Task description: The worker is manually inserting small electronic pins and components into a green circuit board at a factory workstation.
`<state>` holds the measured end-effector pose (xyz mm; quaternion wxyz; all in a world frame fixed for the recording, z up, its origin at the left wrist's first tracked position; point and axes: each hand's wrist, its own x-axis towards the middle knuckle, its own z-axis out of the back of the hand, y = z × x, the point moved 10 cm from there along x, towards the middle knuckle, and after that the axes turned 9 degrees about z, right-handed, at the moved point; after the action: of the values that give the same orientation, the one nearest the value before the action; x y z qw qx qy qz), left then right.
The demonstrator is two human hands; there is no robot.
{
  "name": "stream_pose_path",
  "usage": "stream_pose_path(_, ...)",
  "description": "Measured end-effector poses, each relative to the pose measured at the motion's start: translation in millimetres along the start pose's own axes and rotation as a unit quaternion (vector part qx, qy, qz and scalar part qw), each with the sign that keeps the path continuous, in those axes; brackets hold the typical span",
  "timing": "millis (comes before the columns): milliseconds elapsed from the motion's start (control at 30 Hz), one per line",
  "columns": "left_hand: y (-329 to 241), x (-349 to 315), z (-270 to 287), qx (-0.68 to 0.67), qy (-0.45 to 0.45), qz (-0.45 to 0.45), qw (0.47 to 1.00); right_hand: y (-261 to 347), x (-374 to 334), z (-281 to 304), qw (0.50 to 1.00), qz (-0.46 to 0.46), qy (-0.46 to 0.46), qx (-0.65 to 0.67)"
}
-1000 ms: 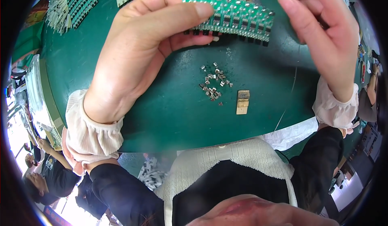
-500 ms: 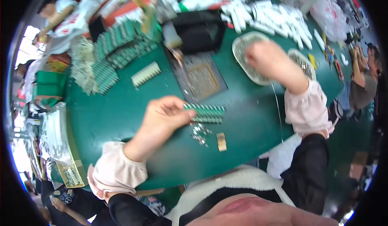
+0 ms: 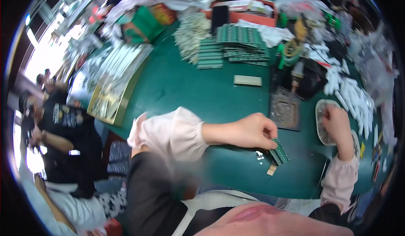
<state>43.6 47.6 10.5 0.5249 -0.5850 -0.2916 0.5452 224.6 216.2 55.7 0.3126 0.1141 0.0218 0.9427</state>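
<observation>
My left hand [image 3: 255, 130] pinches the upper end of a small green circuit board panel [image 3: 282, 153], which slants over the table. Just beside it lie a few small shiny metal parts [image 3: 259, 155] and a small tan block [image 3: 271, 169]. My right hand [image 3: 336, 124] reaches down into an oval white tray [image 3: 319, 132] of tiny parts, its fingers drawn together. Whatever those fingers hold is too small to make out. A second tray [image 3: 357, 145] shows partly behind the right wrist.
A dark plate [image 3: 291, 125] with a tan centre lies ahead of the hands. Past it sit a pale strip [image 3: 248, 81], stacked green boards [image 3: 242, 37] and a red bin [image 3: 270, 21]. White tubes [image 3: 354, 101] pile at right; a yellow box [image 3: 122, 105] stands left.
The view has swung to the left, so the table's things appear farther right. My left hand still holds the board, and my right hand is still at the oval tray.
</observation>
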Motion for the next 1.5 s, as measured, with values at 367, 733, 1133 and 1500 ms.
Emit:
stream_pose_path(367, -17.5, -6.1, -21.9, 0.107, 0.0, -0.156, 0.982, -24.5, -7.1, -9.9, 0.999, 0.042, 0.001, 0.023)
stream_pose_path(733, -30.9, -16.3, -35.7, 0.143, 0.007, -0.275, 0.951, -10.8, -14.8, 2.9, 0.998, 0.046, -0.008, -0.041)
stream_pose_path(1133, -62.3, -63.3, -23.0, 0.317, -0.131, -0.461, 0.819, 66.9, 0.2, 21.4, 0.959, 0.046, -0.049, 0.275)
stream_pose_path(1500, -72.9, -69.0, -29.9, 0.398, -0.225, -0.52, 0.721, 134.3, -13.2, 1.6, 0.862, 0.155, 0.068, 0.478)
